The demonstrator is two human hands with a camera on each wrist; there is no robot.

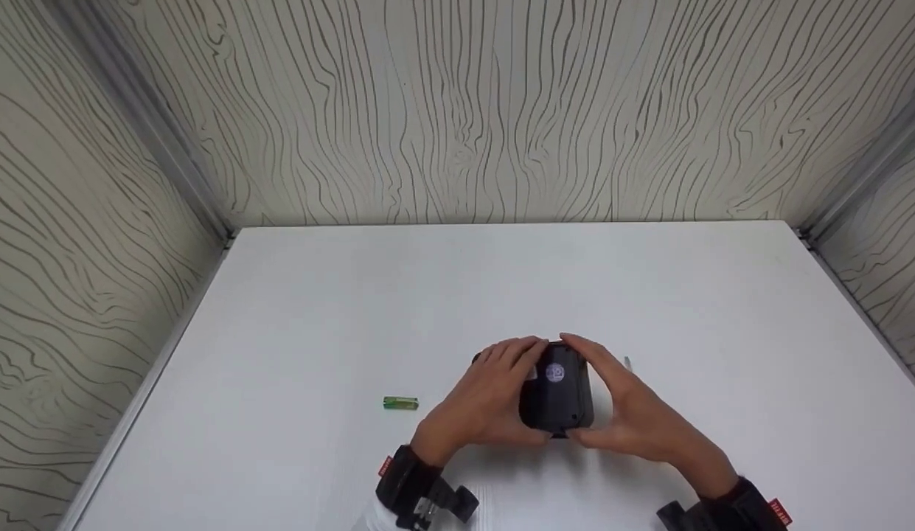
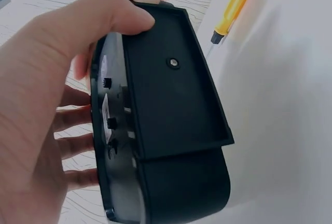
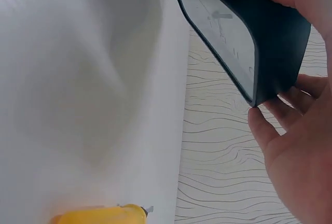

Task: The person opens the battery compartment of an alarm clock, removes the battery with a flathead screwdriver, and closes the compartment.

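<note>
Both hands hold a black boxy plastic device (image 1: 557, 398) between them, over the white table. My left hand (image 1: 494, 398) grips its left side; in the left wrist view the thumb lies on a recessed panel (image 2: 166, 89) with a screw hole, and the fingers reach round the opposite side. Small black knobs (image 2: 111, 123) and pale labels show on the face beside that panel. My right hand (image 1: 634, 417) holds the other side, thumb at the near end and fingers at the far end. A light face with fine marks (image 3: 220, 27) shows in the right wrist view.
A small green battery (image 1: 400, 403) lies on the table (image 1: 302, 317) left of the hands. A screwdriver with a yellow handle (image 2: 236, 6) lies beyond the device in the left wrist view. Wood-patterned panels (image 1: 457, 110) enclose the table at the back and sides.
</note>
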